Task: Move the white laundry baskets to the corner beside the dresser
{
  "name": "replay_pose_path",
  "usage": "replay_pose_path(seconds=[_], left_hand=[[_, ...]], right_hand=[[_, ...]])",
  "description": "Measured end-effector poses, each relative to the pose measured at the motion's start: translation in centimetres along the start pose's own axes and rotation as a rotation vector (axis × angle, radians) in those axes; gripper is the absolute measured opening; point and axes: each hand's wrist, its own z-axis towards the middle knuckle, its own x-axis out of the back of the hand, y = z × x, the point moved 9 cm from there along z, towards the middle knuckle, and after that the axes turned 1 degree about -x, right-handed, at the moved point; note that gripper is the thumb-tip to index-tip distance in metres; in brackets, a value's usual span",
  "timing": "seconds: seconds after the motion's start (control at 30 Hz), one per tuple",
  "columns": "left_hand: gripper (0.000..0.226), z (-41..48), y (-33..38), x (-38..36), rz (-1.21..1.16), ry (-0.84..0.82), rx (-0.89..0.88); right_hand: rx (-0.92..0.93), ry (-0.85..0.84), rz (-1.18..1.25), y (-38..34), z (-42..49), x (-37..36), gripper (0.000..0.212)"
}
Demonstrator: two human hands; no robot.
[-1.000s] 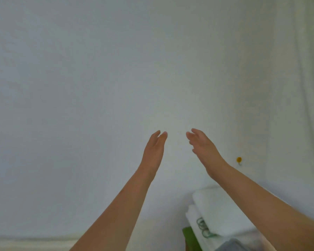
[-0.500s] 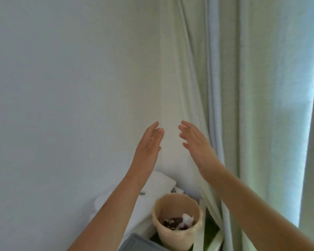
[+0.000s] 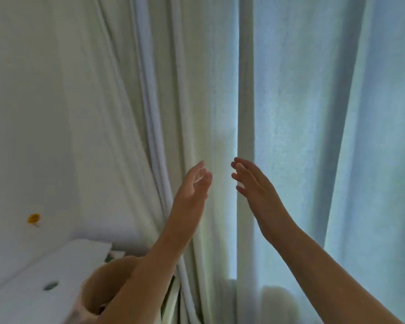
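Pale curtains (image 3: pixel 278 113) fill the background behind both raised hands. Left hand (image 3: pixel 192 190) and right hand (image 3: pixel 255 183) face each other, palms inward, fingers loosely spread, holding nothing. Below the left forearm sits a tan pot (image 3: pixel 103 286), beside a white surface (image 3: pixel 45 277). No laundry basket is visible.

Both forearms are bare as far as the frame's lower edge, with no sleeve over them. The left hand (image 3: pixel 191 191) and the right hand (image 3: pixel 255 183) are ungloved. The fingers (image 3: pixel 240 168) are slender, with short nails. Wrists are narrow and uncovered.
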Motion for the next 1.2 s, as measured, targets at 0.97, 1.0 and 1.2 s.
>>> replay_pose_path(seconds=[0.97, 1.0, 1.2], left_hand=[[0.055, -19.0, 15.3, -57.1, -0.576, -0.81, -0.036], [0.054, -19.7, 15.6, -58.8, -0.597, -0.824, -0.026], [0.058, -23.1, 17.4, -68.4, -0.681, -0.898, -0.013]], right_hand=[[-0.108, 0.852, -0.505, -9.9, -28.1, 54.2, 0.032], [-0.115, 0.869, -0.518, -9.9, -28.9, 55.8, 0.035], [-0.194, 0.949, -0.627, -9.3, -33.1, 64.7, 0.05]])
